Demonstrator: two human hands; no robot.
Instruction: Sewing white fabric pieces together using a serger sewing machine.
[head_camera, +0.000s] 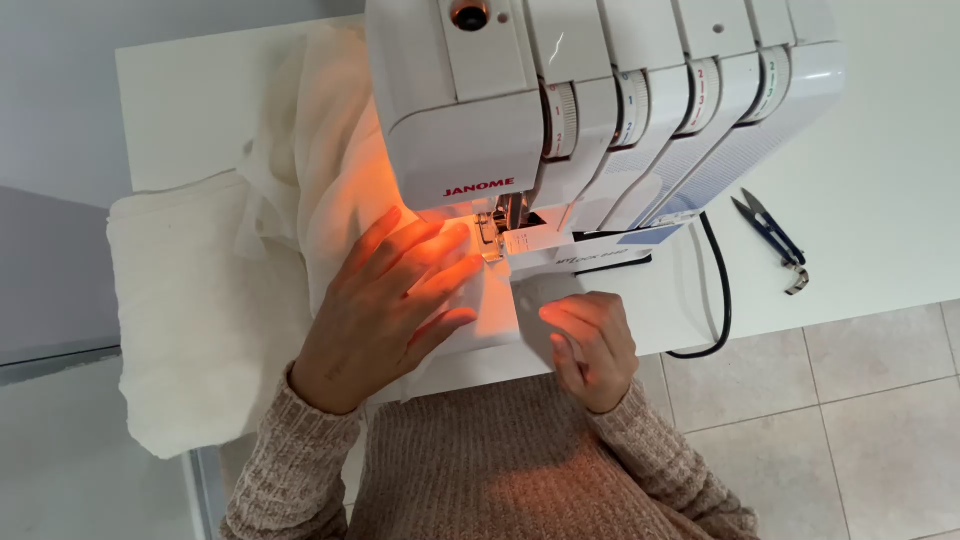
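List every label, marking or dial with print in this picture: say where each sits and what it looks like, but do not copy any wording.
Red maker's mark: front of the white sewing machine, small lettering above the lit needle area.
Dark printed strip: low on the machine's front cover, right of the presser foot.
Four numbered tension dials: white wheels in a row along the machine's top front.
No packages or screens.

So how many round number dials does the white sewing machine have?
4 show on the white sewing machine, in a row along its top: first dial, second dial, third dial, fourth dial. More may be hidden out of view.
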